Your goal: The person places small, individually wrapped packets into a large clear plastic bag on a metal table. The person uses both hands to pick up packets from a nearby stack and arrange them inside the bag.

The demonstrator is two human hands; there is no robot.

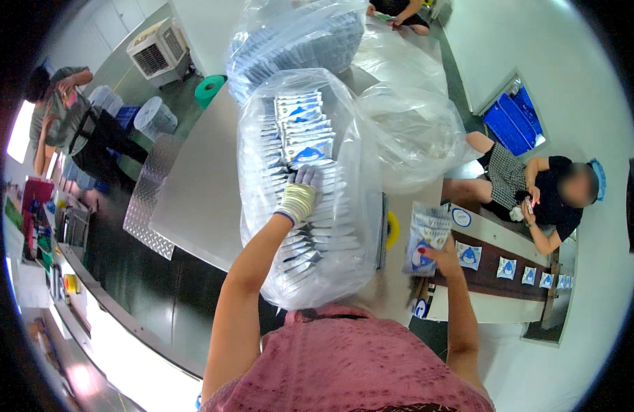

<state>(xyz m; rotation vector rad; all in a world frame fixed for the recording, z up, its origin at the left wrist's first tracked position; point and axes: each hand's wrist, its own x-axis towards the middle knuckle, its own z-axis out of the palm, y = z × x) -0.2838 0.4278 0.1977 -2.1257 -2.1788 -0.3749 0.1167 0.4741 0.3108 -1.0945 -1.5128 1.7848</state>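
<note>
A large clear plastic bag (358,261) lies open in front of me, packed with rows of small white-and-blue sachets (304,152). My left hand (300,195), in a striped knit glove, lies on the sachets near the middle of the bag. Its fingers are stretched forward over them, and it holds nothing that I can see. To the right of the bag, my bare right hand (442,255) grips a bunch of the same kind of sachets (427,228) at the near end of a conveyor belt. How many it holds I cannot tell.
Single sachets lie in a line along the brown conveyor belt (488,264) on my right. Another filled bag (296,51) and loose plastic bags (416,137) stand ahead on the metal table (193,199). A yellow tape roll (392,230) sits beside my bag. Other people sit or stand nearby.
</note>
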